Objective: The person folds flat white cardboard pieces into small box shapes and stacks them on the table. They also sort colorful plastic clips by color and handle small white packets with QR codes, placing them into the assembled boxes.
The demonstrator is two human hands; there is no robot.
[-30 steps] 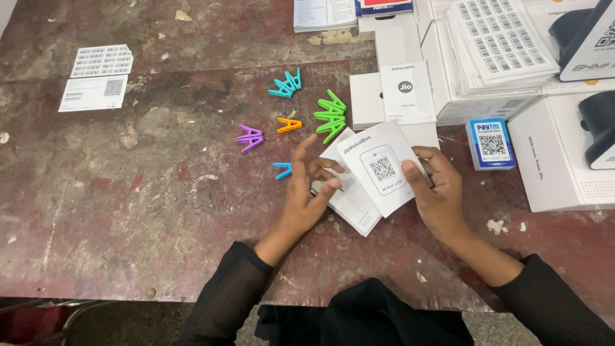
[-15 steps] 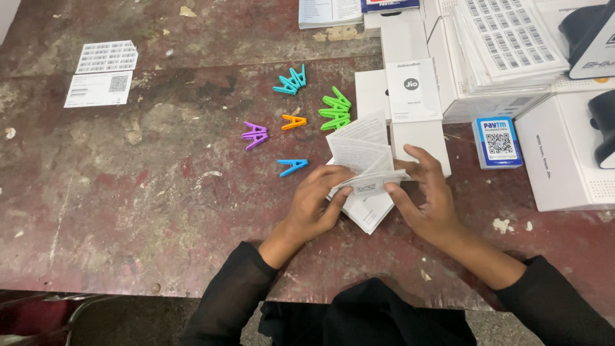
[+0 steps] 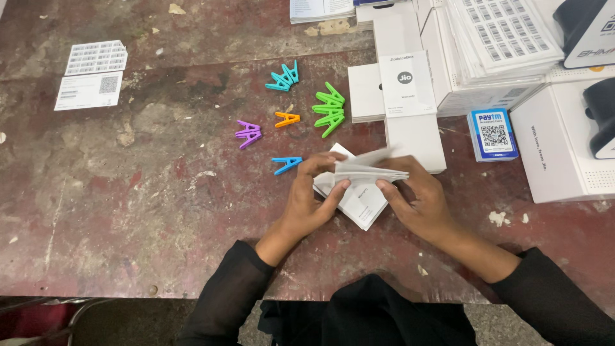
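A thin stack of white leaflets [image 3: 370,172] was held edge-on between both hands, just above the table [image 3: 128,211]. The sheets were fanned a little at the far end and blurred there, so their print could not be read. The left hand [image 3: 312,200] was clamped on the near-left corner of the stack, thumb under and fingers curled over the top. The right hand [image 3: 415,198] was pinched on the right edge, fingers closed on the paper.

Below the stack, touching the table, a second white leaflet [image 3: 359,204] was seen lying flat, partly hidden by the left hand's fingers.

Just left of the stack a blue clip [image 3: 286,164] was lying. Farther left of the stack and beyond it, a purple clip [image 3: 248,133] and an orange clip [image 3: 287,119] were spread out; beyond the stack green clips [image 3: 329,110] were bunched, with teal clips [image 3: 283,78] past them. Right of the stack a small blue card [image 3: 492,134] was propped, and white boxes [image 3: 410,96] were piled beyond and right of it. Well to the left of the stack, label sheets [image 3: 90,77] were lying at the far table edge.
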